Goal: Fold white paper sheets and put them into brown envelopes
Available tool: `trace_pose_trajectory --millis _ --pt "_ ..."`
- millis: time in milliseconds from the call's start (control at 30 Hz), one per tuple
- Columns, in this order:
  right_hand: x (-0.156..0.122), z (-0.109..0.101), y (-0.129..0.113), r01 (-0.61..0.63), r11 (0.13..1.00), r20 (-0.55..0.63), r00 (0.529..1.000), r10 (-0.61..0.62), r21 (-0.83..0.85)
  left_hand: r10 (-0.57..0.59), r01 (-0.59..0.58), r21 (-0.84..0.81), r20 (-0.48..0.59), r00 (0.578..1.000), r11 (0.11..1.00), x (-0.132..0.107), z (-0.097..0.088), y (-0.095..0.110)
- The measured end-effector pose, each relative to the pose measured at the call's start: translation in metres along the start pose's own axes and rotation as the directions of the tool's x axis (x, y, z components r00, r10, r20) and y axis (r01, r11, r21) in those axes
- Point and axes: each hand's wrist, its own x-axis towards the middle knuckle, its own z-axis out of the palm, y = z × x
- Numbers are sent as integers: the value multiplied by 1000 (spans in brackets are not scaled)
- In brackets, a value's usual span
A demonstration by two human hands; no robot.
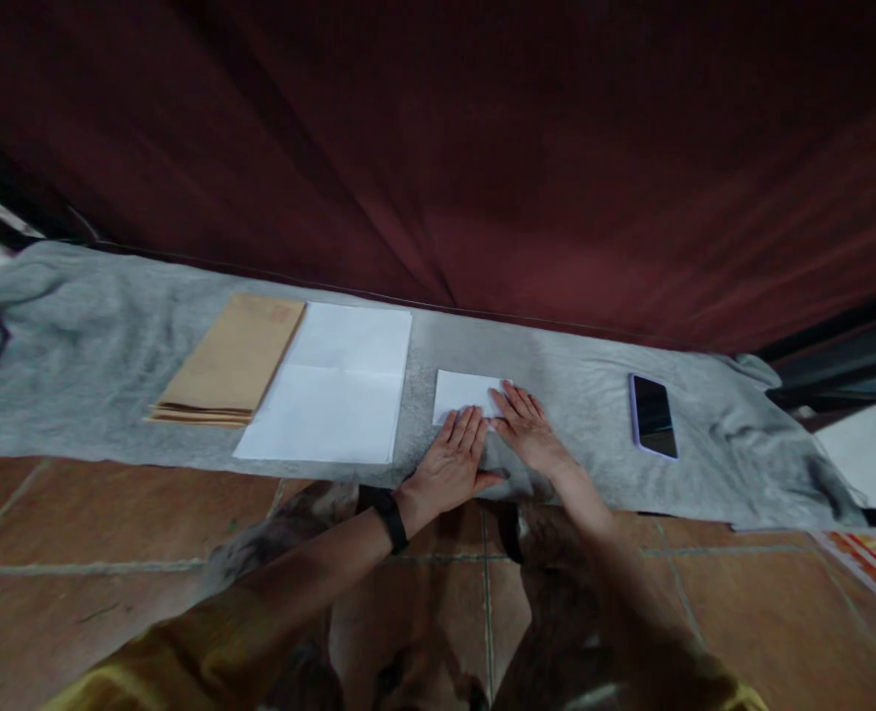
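Observation:
A small folded white paper (461,393) lies on a grey cloth (97,346) spread over the floor. My left hand (452,462) lies flat with its fingers stretched out, pressing the paper's near edge. My right hand (530,427) also lies flat, fingers spread, on the paper's right part. Neither hand grips anything. A black band sits on my left wrist.
A stack of white sheets (338,383) lies left of the folded paper, and a pile of brown envelopes (234,360) lies further left. A phone (653,415) rests on the cloth to the right. A dark red curtain (482,148) hangs behind. Brown floor tiles (112,533) are near me.

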Motion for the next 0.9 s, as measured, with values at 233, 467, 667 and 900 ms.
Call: trace_pose_trajectory --millis 233,467,667,900 --pt "-3 0 30 -1 1000 5 1000 0 7 2 -2 5 2 1000 1000 0 2 0" --pt "-4 -6 43 -24 997 15 1000 23 73 -11 11 21 15 1000 1000 1 5 2" --pt "2 -16 27 58 977 -126 992 -32 204 -20 19 6 16 1000 1000 0 4 2" --pt "-3 -10 -34 200 955 7 978 -207 217 -7 7 6 -38 999 1000 0 9 1"
